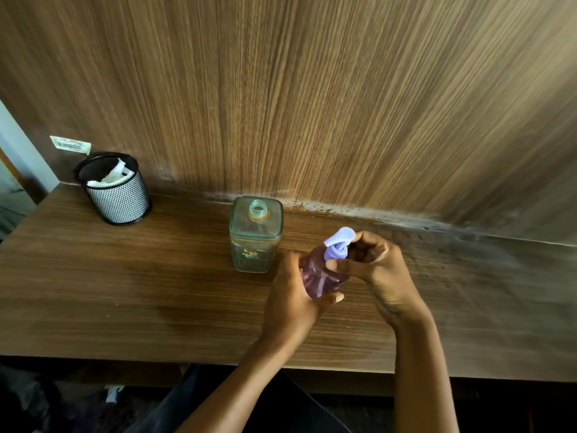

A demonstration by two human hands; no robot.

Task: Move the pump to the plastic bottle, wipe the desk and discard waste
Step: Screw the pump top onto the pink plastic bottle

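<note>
A small pink bottle (318,276) with a lilac pump (337,243) on top is tilted above the wooden desk (156,292). My left hand (293,301) wraps around the bottle's body from below. My right hand (374,267) grips the pump's collar with thumb and fingers. Just left of them stands a square clear plastic bottle (256,234), upright, its round neck uncapped. A black mesh bin (115,189) with white crumpled tissue (112,176) inside sits at the desk's far left.
A wood-grain wall panel (312,89) rises right behind the desk; whitish dusty marks run along the joint (343,210). The desk's front edge (187,360) is near my body, with dark floor and clutter below.
</note>
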